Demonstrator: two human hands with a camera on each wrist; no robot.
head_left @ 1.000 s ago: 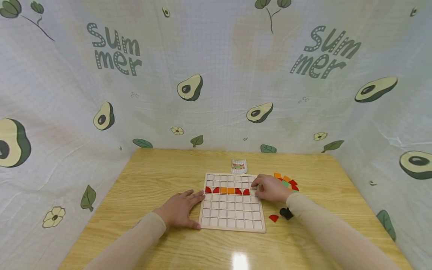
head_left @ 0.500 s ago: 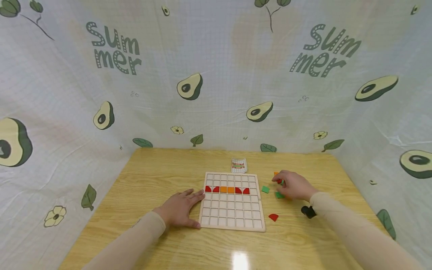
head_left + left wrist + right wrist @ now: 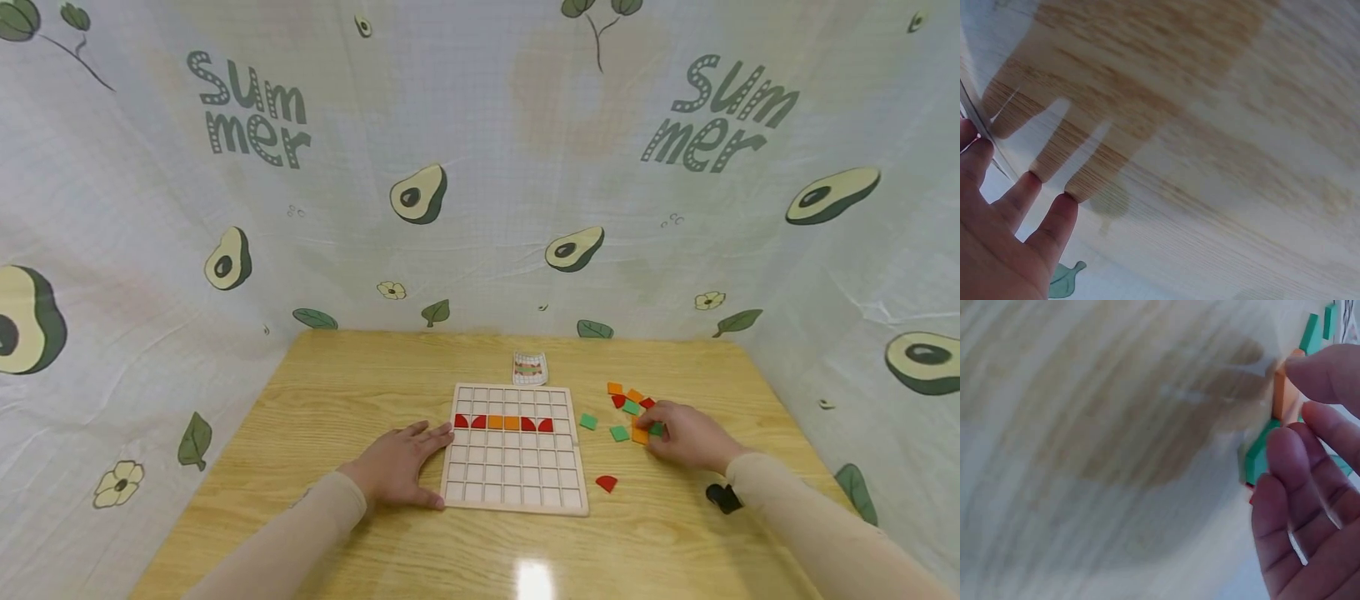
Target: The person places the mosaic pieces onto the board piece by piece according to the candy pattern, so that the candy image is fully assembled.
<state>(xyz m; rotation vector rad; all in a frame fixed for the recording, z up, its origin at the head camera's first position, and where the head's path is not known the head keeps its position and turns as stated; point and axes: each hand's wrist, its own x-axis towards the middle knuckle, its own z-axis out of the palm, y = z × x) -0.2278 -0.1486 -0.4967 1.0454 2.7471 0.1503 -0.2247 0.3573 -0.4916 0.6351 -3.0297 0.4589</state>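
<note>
In the head view my left hand lies with fingers spread at the left edge of a pale wooden grid board. One row of the board holds red tiles with a curved side and orange square tiles. Right of the board, my right hand is low over a loose group of tiles. Thumb and index finger pinch an orange tile, seen edge-on in the right wrist view, and a green tile sits beside the other fingertips. The left wrist view shows fingertips touching the glossy tabletop.
Green tiles, more orange tiles and red tiles lie right of the board. A single red tile lies nearer the front. A small pattern card lies behind the board. A printed cloth hangs around the table.
My right hand has left the board's right edge and moved right to the loose tiles. A green tile now lies beside the board, another close by. The left hand has stayed put.
</note>
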